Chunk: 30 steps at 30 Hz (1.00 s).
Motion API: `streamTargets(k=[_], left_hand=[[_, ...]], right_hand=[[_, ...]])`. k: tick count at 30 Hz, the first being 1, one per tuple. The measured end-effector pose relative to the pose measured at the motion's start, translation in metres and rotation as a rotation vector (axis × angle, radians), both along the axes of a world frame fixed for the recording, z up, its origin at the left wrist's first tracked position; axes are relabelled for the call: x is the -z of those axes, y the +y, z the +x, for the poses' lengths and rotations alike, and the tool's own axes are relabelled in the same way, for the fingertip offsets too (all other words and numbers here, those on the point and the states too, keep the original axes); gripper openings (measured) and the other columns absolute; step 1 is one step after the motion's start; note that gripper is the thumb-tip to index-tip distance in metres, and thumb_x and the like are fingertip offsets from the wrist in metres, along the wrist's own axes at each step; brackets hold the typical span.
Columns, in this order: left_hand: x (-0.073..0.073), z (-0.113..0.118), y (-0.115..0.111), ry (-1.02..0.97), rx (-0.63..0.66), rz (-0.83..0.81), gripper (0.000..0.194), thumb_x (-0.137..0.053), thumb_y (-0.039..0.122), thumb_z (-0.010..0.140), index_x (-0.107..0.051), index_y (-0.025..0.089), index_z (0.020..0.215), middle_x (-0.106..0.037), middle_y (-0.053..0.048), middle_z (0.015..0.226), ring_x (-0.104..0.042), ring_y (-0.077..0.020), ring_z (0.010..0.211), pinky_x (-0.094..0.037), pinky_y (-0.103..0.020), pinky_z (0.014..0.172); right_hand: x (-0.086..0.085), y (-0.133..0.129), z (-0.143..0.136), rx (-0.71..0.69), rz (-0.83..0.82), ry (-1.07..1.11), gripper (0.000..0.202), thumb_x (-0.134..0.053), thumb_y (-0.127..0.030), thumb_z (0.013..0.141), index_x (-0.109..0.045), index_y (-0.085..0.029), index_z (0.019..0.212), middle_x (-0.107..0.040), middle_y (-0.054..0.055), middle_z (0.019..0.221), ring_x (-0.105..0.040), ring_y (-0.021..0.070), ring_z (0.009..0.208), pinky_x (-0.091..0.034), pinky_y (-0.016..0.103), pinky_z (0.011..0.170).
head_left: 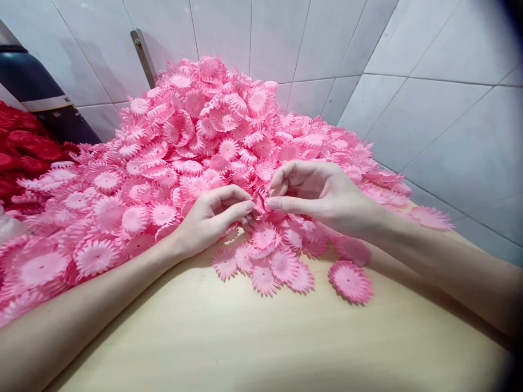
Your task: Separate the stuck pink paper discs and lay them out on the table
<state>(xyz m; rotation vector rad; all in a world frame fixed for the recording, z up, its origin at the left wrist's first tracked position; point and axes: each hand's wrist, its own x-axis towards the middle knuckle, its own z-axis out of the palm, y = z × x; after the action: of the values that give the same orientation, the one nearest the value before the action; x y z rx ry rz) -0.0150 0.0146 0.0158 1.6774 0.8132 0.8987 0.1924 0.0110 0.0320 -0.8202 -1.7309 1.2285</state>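
Near the front of a heap of pink scalloped flower discs (212, 125), my two hands meet almost fingertip to fingertip. My left hand (216, 215) is closed, its thumb pressed toward the fingers at the edge of a pink flower disc (260, 202) seen nearly edge-on. From the other side, my right hand (322, 193) pinches at the same spot with thumb and curled fingers. Where exactly each fingertip touches is partly lost against the pink behind. Just below the hands, several loose discs (284, 264) overlap on the pale wooden table (245, 337).
One darker pink disc (350, 281) lies apart at the right. Red flower pieces (24, 152) are piled at the far left beside a dark bottle-like cylinder (44, 87). A metal strip (143, 57) leans by the tiled wall (322, 38) behind the heap.
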Motion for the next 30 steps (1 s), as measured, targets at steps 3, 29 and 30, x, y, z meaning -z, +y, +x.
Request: streamTargets(k=[3,29,30], left_hand=[[0.002,0.001,0.002,-0.103,-0.072,-0.037,0.014,-0.061,0.027,0.084,-0.062,0.014,0.08,-0.065,-0.001,0.073,-0.063,-0.0107,0.065,-0.052,-0.021,0.064],[0.007,-0.002,0.0,0.026,-0.013,0.344,0.009,-0.063,0.021,0.082,-0.065,0.012,0.084,-0.066,-0.005,0.082,-0.06,-0.0121,0.072,-0.049,-0.022,0.065],[0.007,-0.002,0.0,0.015,-0.01,0.355,0.008,-0.062,0.019,0.081,-0.065,0.012,0.083,-0.067,-0.006,0.084,-0.061,-0.0129,0.075,-0.05,-0.022,0.066]], right_hand=[[-0.002,0.002,0.002,-0.032,-0.023,0.071,0.019,-0.075,-0.016,0.07,-0.062,-0.02,0.083,-0.061,-0.003,0.076,-0.058,0.0092,0.069,-0.052,0.023,0.065],[0.003,-0.003,-0.003,0.164,0.299,-0.119,0.015,-0.078,-0.022,0.067,-0.065,-0.02,0.075,-0.066,0.0,0.073,-0.061,0.0129,0.065,-0.051,0.028,0.059],[0.004,-0.002,-0.002,0.171,0.281,-0.113,0.018,-0.079,-0.022,0.066,-0.065,-0.02,0.078,-0.065,-0.001,0.074,-0.061,0.0126,0.065,-0.051,0.027,0.058]])
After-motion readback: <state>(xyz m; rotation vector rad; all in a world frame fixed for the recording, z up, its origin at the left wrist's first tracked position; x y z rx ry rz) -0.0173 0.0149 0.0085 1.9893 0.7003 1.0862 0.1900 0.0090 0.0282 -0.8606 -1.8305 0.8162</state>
